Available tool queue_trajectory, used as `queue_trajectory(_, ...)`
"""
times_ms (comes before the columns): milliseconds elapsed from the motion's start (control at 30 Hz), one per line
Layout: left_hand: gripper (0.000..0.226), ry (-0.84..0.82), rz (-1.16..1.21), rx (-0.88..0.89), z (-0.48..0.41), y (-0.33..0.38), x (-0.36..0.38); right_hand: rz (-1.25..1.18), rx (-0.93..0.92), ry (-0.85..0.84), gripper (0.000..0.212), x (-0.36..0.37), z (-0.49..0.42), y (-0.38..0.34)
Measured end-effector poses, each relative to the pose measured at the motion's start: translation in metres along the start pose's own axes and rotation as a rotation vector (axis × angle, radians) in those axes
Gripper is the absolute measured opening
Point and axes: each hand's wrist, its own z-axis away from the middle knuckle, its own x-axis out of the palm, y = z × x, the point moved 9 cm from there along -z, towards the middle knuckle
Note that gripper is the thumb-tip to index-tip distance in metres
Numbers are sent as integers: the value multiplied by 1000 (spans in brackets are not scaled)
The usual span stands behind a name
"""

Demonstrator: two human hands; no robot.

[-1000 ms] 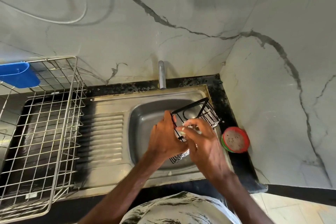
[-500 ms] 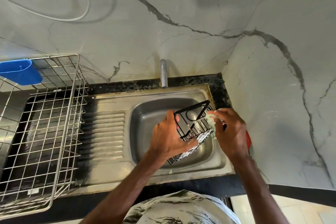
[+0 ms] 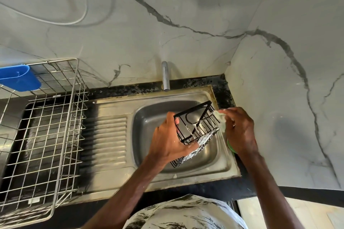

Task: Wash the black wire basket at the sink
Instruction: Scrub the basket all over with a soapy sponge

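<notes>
Item 1. Black wire basket: held in the air over the sink bowl, tilted, open top facing the wall; suds cling to the lower wires. Likely kept over the bowl so drips fall inside.

Item 2. Left hand: grip clamped on the basket's near-left edge, thumb at the rim, fingers curled underneath. Judged a steadying hold that turns the right face outward for scrubbing.

Item 3. Right hand: grip closed, pinching a pale scrubber against the basket's right side. The step in hand looks like soaping the outer wires.

Item 4. Tap: behind the bowl; no running water can be made out.

Item 5. Dish rack: on the drainboard to the left, blue holder hooked on its far edge; cut off by the frame.

Item 6. Green object: on the black desk beside the sink, mostly hidden under the right wrist; kind uncertain.

Hard to tell: the scrubber's material, the fingertips under the basket, the basket's far-right face
</notes>
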Motion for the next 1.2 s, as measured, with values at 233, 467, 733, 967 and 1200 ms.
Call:
queue_trajectory(233,82,-8,7,-15,0,-4,-3,24,-22,73,33,0,9,-29)
queue_trajectory(467,77,-25,-52,30,-4,8,-2,-71,-199,-63,36,19,15,-99)
queue_trajectory(733,86,-15,-104,54,1,12,-1,-27,-37,-35,26,15,-12,-40)
queue_trajectory(967,86,-58,-124,29,-2,14,7,-78,-119,-15,30,37,8,-85)
queue_trajectory(1200,88,-79,-151,89,2,18,6,-2,-58,-13,28,25,-19,-40)
